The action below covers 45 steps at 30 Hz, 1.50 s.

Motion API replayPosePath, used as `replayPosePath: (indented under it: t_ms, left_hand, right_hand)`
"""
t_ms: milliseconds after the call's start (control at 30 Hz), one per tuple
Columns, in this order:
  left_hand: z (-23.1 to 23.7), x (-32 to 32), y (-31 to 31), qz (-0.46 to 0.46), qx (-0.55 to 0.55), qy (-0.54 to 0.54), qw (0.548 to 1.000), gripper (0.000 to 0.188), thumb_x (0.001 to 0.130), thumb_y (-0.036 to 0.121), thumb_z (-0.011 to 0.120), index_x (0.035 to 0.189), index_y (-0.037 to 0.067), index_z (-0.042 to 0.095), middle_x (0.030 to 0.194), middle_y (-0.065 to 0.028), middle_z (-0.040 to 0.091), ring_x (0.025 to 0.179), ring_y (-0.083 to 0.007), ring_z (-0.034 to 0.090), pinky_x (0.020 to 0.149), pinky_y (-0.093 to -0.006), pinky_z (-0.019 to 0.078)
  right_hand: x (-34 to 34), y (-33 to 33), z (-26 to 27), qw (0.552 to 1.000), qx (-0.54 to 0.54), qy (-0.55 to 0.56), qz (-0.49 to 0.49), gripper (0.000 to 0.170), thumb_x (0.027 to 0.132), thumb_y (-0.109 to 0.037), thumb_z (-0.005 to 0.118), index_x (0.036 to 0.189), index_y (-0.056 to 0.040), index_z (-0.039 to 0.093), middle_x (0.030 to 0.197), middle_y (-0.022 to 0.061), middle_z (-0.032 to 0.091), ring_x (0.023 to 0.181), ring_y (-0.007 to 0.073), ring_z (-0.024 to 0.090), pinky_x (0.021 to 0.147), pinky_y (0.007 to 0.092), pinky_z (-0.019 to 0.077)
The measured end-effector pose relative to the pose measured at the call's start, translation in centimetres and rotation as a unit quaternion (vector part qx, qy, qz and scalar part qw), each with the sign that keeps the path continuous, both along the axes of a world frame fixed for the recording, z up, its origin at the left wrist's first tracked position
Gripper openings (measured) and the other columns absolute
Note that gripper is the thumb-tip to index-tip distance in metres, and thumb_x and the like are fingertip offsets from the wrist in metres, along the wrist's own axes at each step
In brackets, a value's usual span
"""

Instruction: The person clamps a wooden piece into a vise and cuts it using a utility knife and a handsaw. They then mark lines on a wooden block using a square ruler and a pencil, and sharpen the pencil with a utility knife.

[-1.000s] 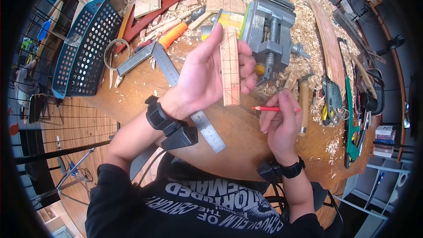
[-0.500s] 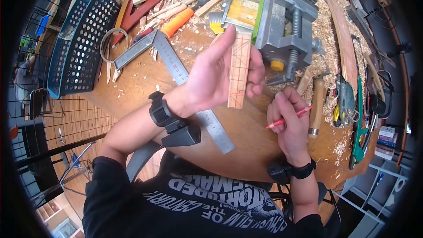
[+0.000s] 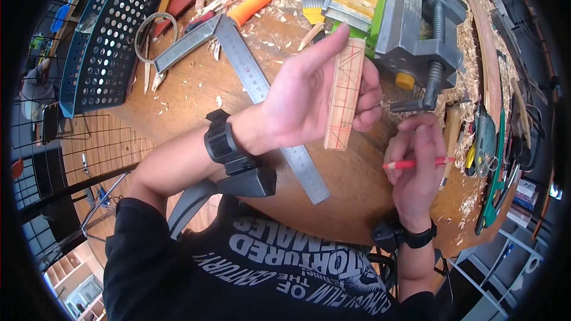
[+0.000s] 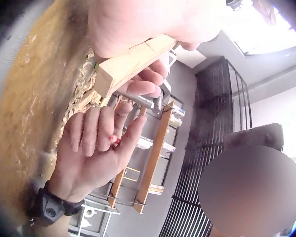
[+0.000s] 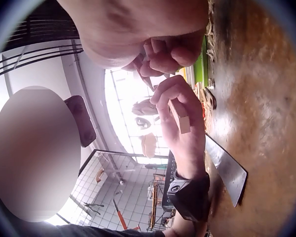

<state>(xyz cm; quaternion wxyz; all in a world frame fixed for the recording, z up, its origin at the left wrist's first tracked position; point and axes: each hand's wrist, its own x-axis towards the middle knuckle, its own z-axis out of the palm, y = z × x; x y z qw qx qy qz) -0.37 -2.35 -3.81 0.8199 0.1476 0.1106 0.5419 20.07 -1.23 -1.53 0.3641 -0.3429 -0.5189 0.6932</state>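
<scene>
In the head view, my left hand (image 3: 300, 98) holds a slim wooden block (image 3: 346, 92) upright, thumb along one side and fingers curled round the other. Red pencil lines, crossing and diagonal, cover the block's face. To its right, my right hand (image 3: 416, 178) grips a red pencil (image 3: 393, 166) lying crosswise in its fingers, apart from the block. The left wrist view shows the block's end (image 4: 104, 83) above the right hand (image 4: 91, 148). A metal try square (image 3: 309, 173) lies on the bench, its blade passing under my left wrist.
A grey vise (image 3: 410, 35) stands at the back right amid wood shavings (image 3: 470, 24). A perforated basket (image 3: 98, 53), a tape ring (image 3: 139, 40) and an orange handle (image 3: 253, 5) are on the left. A brush (image 3: 313, 9) lies near the vise; scissors (image 3: 485, 160) and a green-handled tool (image 3: 491, 205) lie right.
The head view has shifted, so bench and hands appear further right. The pencil tilted in my right fingers, then came back near level. My left hand keeps holding the block.
</scene>
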Motion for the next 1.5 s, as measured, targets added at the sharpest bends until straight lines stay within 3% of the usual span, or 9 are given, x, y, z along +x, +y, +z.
replayPosePath:
  t_ms: [67, 333, 400, 533, 800, 867, 1167, 1367, 1500]
  left_hand:
    - [-0.1, 0.3, -0.2, -0.025, 0.004, -0.049, 0.998, 0.064, 0.103, 0.059, 0.023, 0.098, 0.005, 0.056, 0.08, -0.0076, 0.049, 0.074, -0.0224, 0.049, 0.067, -0.0325, 0.0386]
    - [-1.1, 0.6, -0.1, -0.051, -0.045, -0.058, 0.996, 0.058, 0.103, 0.056, 0.029, 0.09, 0.005, 0.054, 0.079, -0.0058, 0.046, 0.071, -0.0205, 0.043, 0.067, -0.0307, 0.0366]
    - [-1.0, 0.7, -0.1, -0.05, -0.044, -0.053, 0.996, 0.057, 0.103, 0.056, 0.029, 0.09, 0.005, 0.053, 0.079, -0.0058, 0.046, 0.071, -0.0204, 0.042, 0.067, -0.0304, 0.0365]
    - [-0.7, 0.6, -0.1, -0.039, -0.04, -0.034, 0.998, 0.059, 0.102, 0.058, 0.029, 0.089, 0.005, 0.053, 0.078, -0.0049, 0.046, 0.071, -0.0196, 0.044, 0.066, -0.0295, 0.0367]
    - [-1.0, 0.6, -0.1, -0.025, -0.048, -0.039, 0.998, 0.061, 0.099, 0.059, 0.042, 0.081, 0.004, 0.061, 0.072, -0.0054, 0.051, 0.07, -0.0216, 0.052, 0.066, -0.0315, 0.0428]
    - [-1.1, 0.6, -0.1, -0.03, -0.027, -0.029, 0.999, 0.064, 0.101, 0.062, 0.028, 0.086, 0.006, 0.054, 0.076, -0.0044, 0.046, 0.073, -0.0197, 0.046, 0.067, -0.0295, 0.0376]
    - [-1.4, 0.4, 0.0, -0.001, 0.014, 0.034, 0.999, 0.062, 0.105, 0.053, 0.025, 0.101, 0.003, 0.061, 0.085, -0.0107, 0.057, 0.084, -0.0287, 0.054, 0.081, -0.0361, 0.0434]
    - [0.7, 0.7, -0.2, 0.054, -0.036, 0.148, 0.987, 0.042, 0.103, 0.035, 0.034, 0.11, 0.001, 0.057, 0.09, -0.0122, 0.058, 0.085, -0.0281, 0.056, 0.081, -0.0366, 0.0446]
    - [0.0, 0.4, -0.1, 0.038, 0.005, 0.117, 0.992, 0.032, 0.1, 0.029, 0.038, 0.106, 0.003, 0.055, 0.087, -0.011, 0.057, 0.082, -0.0269, 0.056, 0.078, -0.0356, 0.0441]
  right_hand:
    - [-0.3, -0.3, 0.0, 0.997, -0.002, 0.001, -0.08, 0.026, 0.105, -0.026, 0.046, 0.094, -0.0036, 0.051, 0.058, 0.0025, 0.049, 0.041, 0.0065, 0.038, 0.039, 0.0211, 0.0299]
    - [0.8, -0.8, -1.1, 1.0, 0.002, 0.022, -0.014, 0.041, 0.106, -0.036, 0.044, 0.083, -0.0019, 0.05, 0.062, 0.0059, 0.053, 0.04, 0.0082, 0.044, 0.037, 0.0223, 0.0321]
    - [0.8, -0.6, -1.7, 0.997, 0.07, 0.01, 0.026, 0.04, 0.106, -0.034, 0.047, 0.083, -0.0012, 0.052, 0.06, 0.0041, 0.052, 0.04, 0.0069, 0.044, 0.038, 0.0213, 0.032]
    - [-1.0, -1.3, -0.4, 0.998, 0.019, -0.051, -0.027, 0.028, 0.104, -0.024, 0.053, 0.086, -0.0033, 0.053, 0.058, 0.0014, 0.051, 0.041, 0.0036, 0.044, 0.038, 0.0193, 0.0315]
    - [-1.2, -1.1, -1.5, 0.998, -0.027, 0.043, -0.034, 0.021, 0.104, -0.022, 0.05, 0.09, -0.0072, 0.043, 0.056, 0.0024, 0.051, 0.041, 0.0046, 0.039, 0.038, 0.0194, 0.0295]
    - [-0.7, -1.0, -1.9, 0.999, 0.031, 0.02, -0.025, 0.023, 0.105, -0.022, 0.048, 0.088, -0.0072, 0.042, 0.057, 0.0016, 0.049, 0.042, 0.0045, 0.038, 0.039, 0.0195, 0.0282]
    - [-1.0, -1.4, -1.6, 0.997, 0.071, 0.001, -0.013, 0.026, 0.106, -0.025, 0.047, 0.089, -0.0055, 0.046, 0.059, 0.0006, 0.049, 0.044, 0.0032, 0.039, 0.042, 0.0194, 0.0291]
    - [-0.3, -1.0, -1.9, 0.997, 0.073, -0.032, -0.016, 0.032, 0.107, -0.028, 0.044, 0.086, -0.0046, 0.05, 0.061, 0.0, 0.05, 0.044, 0.003, 0.039, 0.042, 0.0196, 0.0288]
    - [-0.4, -1.0, -1.6, 0.994, 0.081, -0.034, -0.071, 0.035, 0.107, -0.03, 0.042, 0.086, -0.0042, 0.052, 0.06, 0.0, 0.051, 0.044, 0.0029, 0.038, 0.041, 0.0193, 0.028]
